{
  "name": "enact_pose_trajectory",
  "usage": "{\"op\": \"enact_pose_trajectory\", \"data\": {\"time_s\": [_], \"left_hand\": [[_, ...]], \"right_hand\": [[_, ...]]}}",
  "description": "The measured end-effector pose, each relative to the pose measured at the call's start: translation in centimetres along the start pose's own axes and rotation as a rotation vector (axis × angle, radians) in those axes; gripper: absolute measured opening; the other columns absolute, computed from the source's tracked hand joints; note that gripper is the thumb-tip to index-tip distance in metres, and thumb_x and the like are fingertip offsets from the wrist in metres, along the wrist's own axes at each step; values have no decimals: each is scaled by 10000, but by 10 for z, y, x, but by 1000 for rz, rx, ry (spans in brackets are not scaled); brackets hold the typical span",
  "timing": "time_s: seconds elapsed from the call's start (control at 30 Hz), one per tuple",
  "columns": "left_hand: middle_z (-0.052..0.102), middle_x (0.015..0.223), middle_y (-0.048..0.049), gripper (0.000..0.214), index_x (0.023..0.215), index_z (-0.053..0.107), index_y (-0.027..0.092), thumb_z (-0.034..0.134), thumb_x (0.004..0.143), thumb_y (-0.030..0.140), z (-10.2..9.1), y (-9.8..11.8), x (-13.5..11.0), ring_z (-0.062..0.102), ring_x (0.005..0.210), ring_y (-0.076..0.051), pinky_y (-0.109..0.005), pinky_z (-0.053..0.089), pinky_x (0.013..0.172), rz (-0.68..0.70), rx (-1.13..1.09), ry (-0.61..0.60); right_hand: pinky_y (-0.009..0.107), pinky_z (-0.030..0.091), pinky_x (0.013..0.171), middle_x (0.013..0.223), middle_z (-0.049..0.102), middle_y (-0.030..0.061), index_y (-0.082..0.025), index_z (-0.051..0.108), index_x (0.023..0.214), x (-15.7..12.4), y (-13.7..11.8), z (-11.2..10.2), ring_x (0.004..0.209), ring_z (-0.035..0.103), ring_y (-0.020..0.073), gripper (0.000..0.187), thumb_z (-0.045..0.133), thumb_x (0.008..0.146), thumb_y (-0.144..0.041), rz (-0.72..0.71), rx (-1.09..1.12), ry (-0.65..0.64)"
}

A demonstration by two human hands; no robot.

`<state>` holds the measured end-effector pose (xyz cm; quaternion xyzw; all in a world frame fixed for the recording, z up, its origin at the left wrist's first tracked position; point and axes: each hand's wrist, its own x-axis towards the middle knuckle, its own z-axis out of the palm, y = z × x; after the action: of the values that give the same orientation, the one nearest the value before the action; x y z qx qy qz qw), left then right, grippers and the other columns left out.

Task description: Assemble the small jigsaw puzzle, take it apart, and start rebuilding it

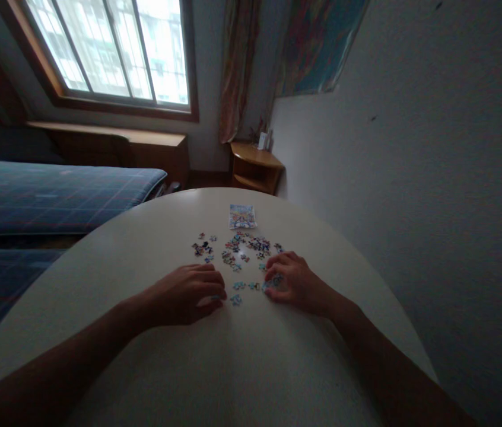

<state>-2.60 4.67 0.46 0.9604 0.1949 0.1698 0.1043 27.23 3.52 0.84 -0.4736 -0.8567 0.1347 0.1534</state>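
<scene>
Several small jigsaw pieces (237,249) lie scattered on a round white table (233,367). A small colourful picture card (242,216) lies just beyond them. My left hand (188,293) rests on the table with its fingers curled, fingertips near a loose piece (235,299). My right hand (291,279) has its fingers curled over a few joined pieces (273,282) at the near edge of the scatter. A short row of pieces (246,286) lies between the two hands.
A bed with a blue plaid cover (50,196) stands left of the table. A wooden corner shelf (255,166) and a window (113,47) are beyond. A white wall (411,178) runs close along the right.
</scene>
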Motion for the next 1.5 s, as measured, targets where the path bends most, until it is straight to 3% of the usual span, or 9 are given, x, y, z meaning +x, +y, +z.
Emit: {"op": "enact_pose_trajectory", "data": {"time_s": [0.13,0.3,0.5,0.63,0.77,1.07,1.27,1.5], "left_hand": [[700,922,-17,98,929,674,216,576,932,210,5,3,3,621,865,-163,-282,488,775,-11,-3,1],[703,925,-4,92,944,675,225,585,927,213,3,9,5,635,843,-158,-286,487,762,-132,-32,16],[698,907,3,65,919,670,225,623,891,190,-4,23,5,643,866,-166,-294,483,783,-98,-64,-104],[696,992,-14,115,1007,667,225,618,903,217,2,33,6,636,917,-179,-315,487,817,-36,-34,-95],[695,1034,-16,137,1033,668,228,610,909,228,6,41,7,635,917,-184,-325,493,808,13,-18,-110],[692,905,-14,247,1099,684,279,651,859,229,-12,51,5,652,850,-205,-334,497,775,-111,28,-242],[661,958,-31,283,1147,679,333,660,867,304,-15,56,2,642,856,-216,-353,499,779,-170,78,-282],[650,936,-35,100,941,700,241,618,886,223,-12,47,3,609,875,-200,-326,483,776,-120,157,-218]], "right_hand": [[458,317,1045,1146,652,55,-220,695,854,-2,-2,-2,1183,497,264,194,807,707,-279,-8,33,-26],[441,304,1057,1147,652,40,-232,688,847,-3,-17,4,1190,497,249,205,822,700,-284,-69,118,-42],[409,334,1026,1135,661,34,-231,673,911,-2,-42,19,1145,527,230,241,811,724,-295,-144,151,-25],[435,310,1049,1142,653,50,-230,676,999,-5,-35,7,1160,524,248,307,795,718,-263,-140,58,2],[451,306,1046,1097,664,31,-256,709,923,-7,-26,-1,1159,517,253,204,780,733,-232,-157,16,-52],[398,355,1023,1042,666,25,-250,705,895,-2,-46,29,1074,553,204,100,726,829,-322,-288,127,-37],[409,361,1015,1105,649,57,-268,699,1083,0,-40,36,1115,526,222,204,651,885,-277,-240,45,86],[449,345,1012,1091,655,52,-298,740,998,1,-34,26,1131,512,244,142,697,864,-319,-183,-4,48]]}}
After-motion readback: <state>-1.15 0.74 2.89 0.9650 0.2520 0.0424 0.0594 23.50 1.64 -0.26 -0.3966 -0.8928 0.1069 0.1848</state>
